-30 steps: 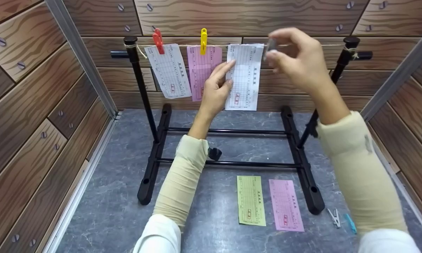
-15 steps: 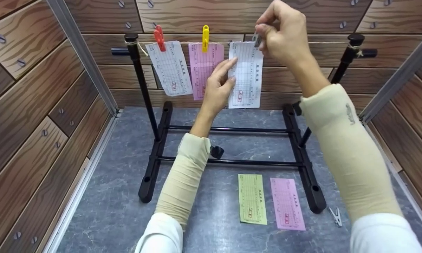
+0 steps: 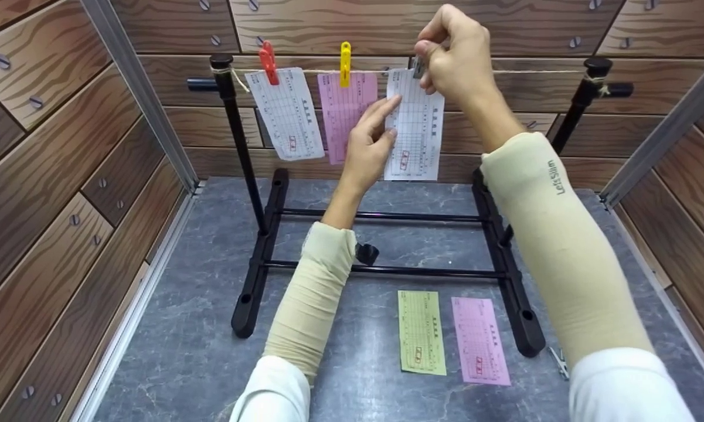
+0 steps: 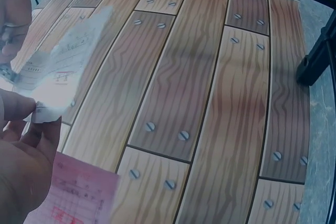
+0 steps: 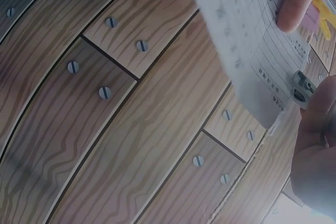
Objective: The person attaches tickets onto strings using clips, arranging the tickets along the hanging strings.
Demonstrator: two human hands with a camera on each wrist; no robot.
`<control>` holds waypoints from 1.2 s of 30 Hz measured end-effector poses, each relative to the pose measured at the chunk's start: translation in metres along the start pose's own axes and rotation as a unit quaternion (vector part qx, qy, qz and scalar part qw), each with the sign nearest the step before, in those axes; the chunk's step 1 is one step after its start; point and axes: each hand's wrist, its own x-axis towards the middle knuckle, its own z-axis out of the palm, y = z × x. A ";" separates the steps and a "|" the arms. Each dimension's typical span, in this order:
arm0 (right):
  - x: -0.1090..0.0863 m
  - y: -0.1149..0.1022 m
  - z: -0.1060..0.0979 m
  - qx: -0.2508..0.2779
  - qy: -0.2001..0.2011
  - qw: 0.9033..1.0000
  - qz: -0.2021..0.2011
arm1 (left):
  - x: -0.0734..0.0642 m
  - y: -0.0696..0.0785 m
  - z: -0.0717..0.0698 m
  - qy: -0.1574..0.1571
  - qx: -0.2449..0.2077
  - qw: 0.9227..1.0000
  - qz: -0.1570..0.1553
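A white printed slip (image 3: 417,132) hangs over the string, its left edge pinched between thumb and fingers of my left hand (image 3: 366,146); the left wrist view shows the thumb (image 4: 18,104) on the paper. My right hand (image 3: 458,61) pinches a grey clothespin (image 3: 418,67) at the slip's top edge, by the string. In the right wrist view the end of the clothespin (image 5: 303,87) meets the paper. Left of it, a pink slip (image 3: 343,111) hangs under a yellow clothespin (image 3: 345,63), partly behind my left hand. Another white slip (image 3: 287,117) hangs tilted from a red clothespin (image 3: 268,63).
The string (image 3: 533,71) runs between two posts of a black stand (image 3: 387,217). A green slip (image 3: 422,332) and a pink slip (image 3: 481,341) lie on the grey tabletop (image 3: 199,340). A grey clothespin (image 3: 558,362) lies beside my right sleeve. Wood-patterned walls enclose the space.
My right hand has moved up and left, bringing the grey clothespin from beside the white slip to its top edge. My left hand stays at the slip. The sleeve now covers a blue clothespin.
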 end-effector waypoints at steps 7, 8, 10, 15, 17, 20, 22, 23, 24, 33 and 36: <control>0.000 0.001 0.001 -0.032 -0.020 0.999 0.018 | 0.006 -0.033 0.005 0.006 -0.004 1.000 0.012; 0.000 0.001 0.001 -0.040 -0.023 0.999 0.021 | 0.007 -0.035 0.005 0.006 -0.004 1.000 0.012; 0.000 0.000 0.000 -0.053 -0.027 0.998 0.031 | 0.008 -0.038 0.005 0.006 -0.004 1.000 0.013; 0.000 0.000 -0.002 -0.062 -0.038 0.996 0.053 | 0.007 -0.038 0.004 0.002 -0.002 1.000 0.011; 0.000 0.000 -0.003 -0.064 -0.042 0.995 0.060 | 0.007 -0.038 0.004 0.000 0.000 1.000 0.009; 0.000 0.001 -0.003 -0.070 -0.058 0.993 0.072 | 0.006 -0.037 0.003 0.001 0.001 1.000 0.005; -0.001 0.001 -0.003 -0.073 -0.068 0.992 0.079 | 0.005 -0.032 0.003 0.003 0.001 1.000 0.002; -0.002 0.001 -0.004 -0.073 -0.073 0.991 0.081 | 0.004 -0.026 0.003 0.003 0.001 1.000 -0.001; -0.002 0.002 -0.004 -0.072 -0.078 0.991 0.083 | 0.003 -0.019 0.003 0.004 0.000 1.000 -0.004; -0.003 0.002 -0.009 -0.046 -0.098 0.989 0.103 | -0.002 0.000 0.003 0.013 -0.006 1.000 -0.006; -0.003 0.001 -0.010 -0.033 -0.095 0.989 0.105 | -0.003 -0.002 0.003 0.010 -0.016 1.000 -0.002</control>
